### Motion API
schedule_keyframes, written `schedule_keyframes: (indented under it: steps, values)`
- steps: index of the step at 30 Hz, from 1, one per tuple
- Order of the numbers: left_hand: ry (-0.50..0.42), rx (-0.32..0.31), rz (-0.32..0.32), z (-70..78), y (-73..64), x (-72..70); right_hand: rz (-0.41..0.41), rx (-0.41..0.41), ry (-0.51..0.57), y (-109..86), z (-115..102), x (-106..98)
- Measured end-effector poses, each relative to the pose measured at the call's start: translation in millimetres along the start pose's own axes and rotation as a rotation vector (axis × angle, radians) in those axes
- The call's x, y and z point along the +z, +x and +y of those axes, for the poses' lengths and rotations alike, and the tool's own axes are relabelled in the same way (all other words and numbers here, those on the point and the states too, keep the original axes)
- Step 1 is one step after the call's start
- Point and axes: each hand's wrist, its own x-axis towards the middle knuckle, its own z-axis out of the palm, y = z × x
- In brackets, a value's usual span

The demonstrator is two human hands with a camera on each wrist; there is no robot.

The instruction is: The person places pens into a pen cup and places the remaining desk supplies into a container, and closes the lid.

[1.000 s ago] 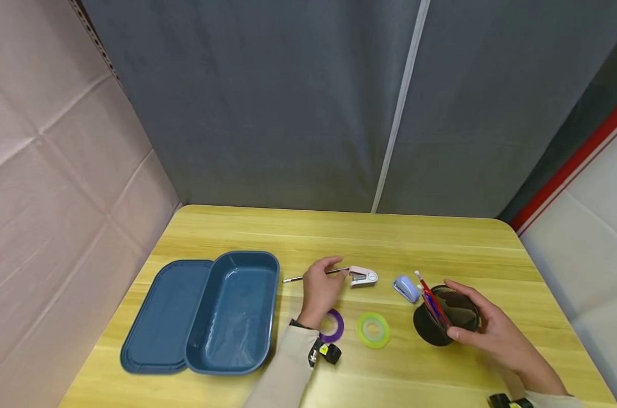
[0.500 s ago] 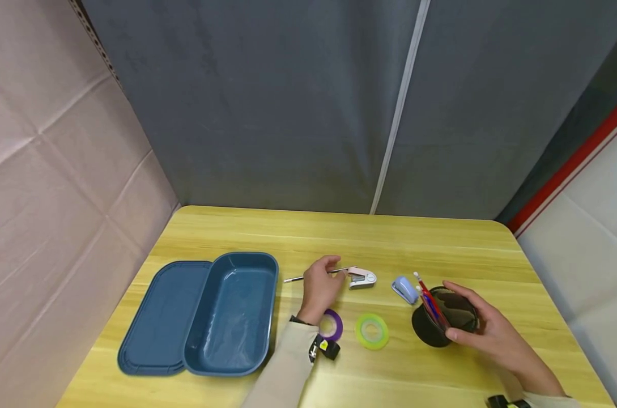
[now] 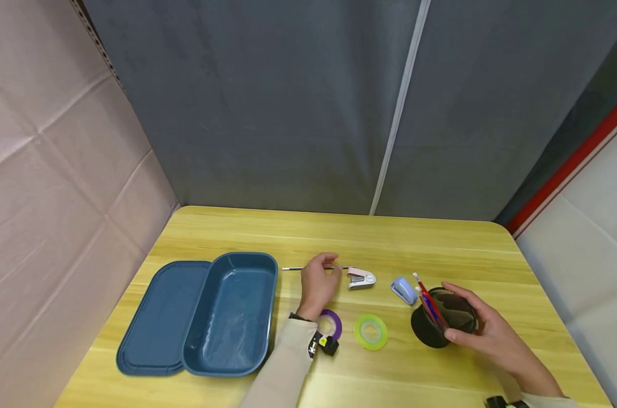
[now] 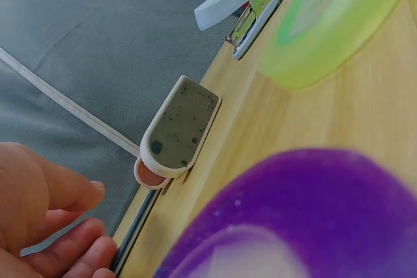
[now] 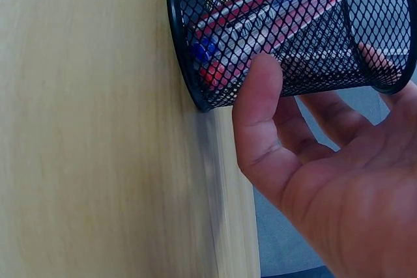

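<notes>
In the head view, my left hand (image 3: pixel 318 284) is beside a thin dark pencil (image 3: pixel 290 268) with a pale end, lying across the table behind it. The left wrist view shows its thumb apart from the loosely bent fingers (image 4: pixel 73 247), whose tips are next to the pencil (image 4: pixel 138 226). A white stapler (image 3: pixel 361 278) stands by the pencil's right end. With thumb and fingers around its side, my right hand (image 3: pixel 494 334) holds a black mesh pen cup (image 3: pixel 429 331). Red and blue pens (image 5: pixel 260 30) lean inside it.
Left of the hands are a blue rectangular bin (image 3: pixel 232 317) and its lid (image 3: pixel 160 323). Purple tape (image 3: pixel 337 328) lies by the left wrist, with green tape (image 3: pixel 371 332) further right. A light-blue stapler (image 3: pixel 404 289) sits near the cup.
The pencil has turned from a slant to nearly parallel with the table's back edge, its left end moving away from me. My left hand has shifted slightly; the right keeps holding the pen cup.
</notes>
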Motion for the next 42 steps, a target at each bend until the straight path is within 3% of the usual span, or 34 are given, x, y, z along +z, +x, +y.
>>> schedule_keyframes:
  steps: [8, 16, 20, 27, 37, 42]
  values:
    - [-0.026, -0.025, 0.117, 0.3, -0.2, -1.1, 0.008, 0.013, -0.024, 0.8, -2.0, 0.9]
    - [-0.021, -0.133, 0.296, 2.3, -4.6, -3.8, 0.008, -0.007, -0.036, -0.2, -1.4, 0.4]
    - [-0.046, -0.19, 0.344, 2.4, -6.4, -4.8, 0.014, -0.003, -0.052, -0.4, -2.0, 0.7]
    - [-0.101, -0.257, 0.359, 0.3, -6.9, -6.2, 0.005, -0.009, -0.025, 0.0, -1.3, 0.6]
    - [-0.128, -0.22, 0.337, -2.9, -3.5, -8.7, 0.017, -0.015, -0.03, -0.6, -0.4, 1.2]
    - [-0.145, -0.235, 0.334, -6.5, 0.1, -9.4, 0.021, -0.012, -0.041, -0.7, 0.4, 1.5]
